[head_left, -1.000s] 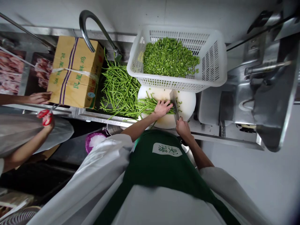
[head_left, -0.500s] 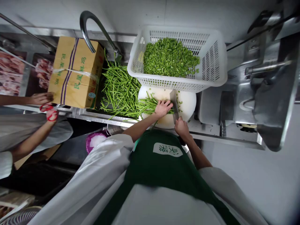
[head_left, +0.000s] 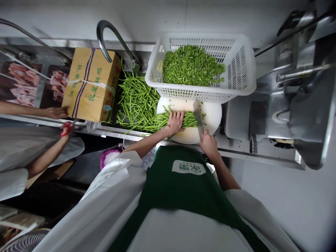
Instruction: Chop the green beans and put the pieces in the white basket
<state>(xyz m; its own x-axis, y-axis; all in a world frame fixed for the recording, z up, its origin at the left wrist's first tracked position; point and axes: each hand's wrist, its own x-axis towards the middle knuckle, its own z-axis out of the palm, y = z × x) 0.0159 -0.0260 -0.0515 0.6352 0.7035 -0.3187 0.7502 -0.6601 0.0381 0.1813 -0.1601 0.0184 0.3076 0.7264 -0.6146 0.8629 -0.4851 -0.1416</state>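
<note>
My left hand [head_left: 175,122] lies over a bunch of long green beans [head_left: 190,120], its fingers curled across them and pressing them onto the round white cutting board [head_left: 187,135]. In my right hand [head_left: 209,142] is the handle of a cleaver [head_left: 198,117]. Its blade stands at the right ends of the bunch, some way from my left fingers. Small cut bits lie on the board just right of the blade. More uncut beans [head_left: 140,101] fill the sink to the left and run onto the board.
A white plastic basket [head_left: 243,89] holding chopped green pieces [head_left: 193,66] stands behind the board. Left are a curved faucet [head_left: 101,38], a strapped cardboard box [head_left: 88,91] and raw meat [head_left: 25,82]. A co-worker's hand [head_left: 67,131] holds red-handled scissors beside the box. Metal equipment [head_left: 275,115] stands right.
My left hand has slid left along the beans, away from the blade. The cleaver stays near the cut ends. The co-worker's scissors have swung from the box's edge, and the view has shifted slightly.
</note>
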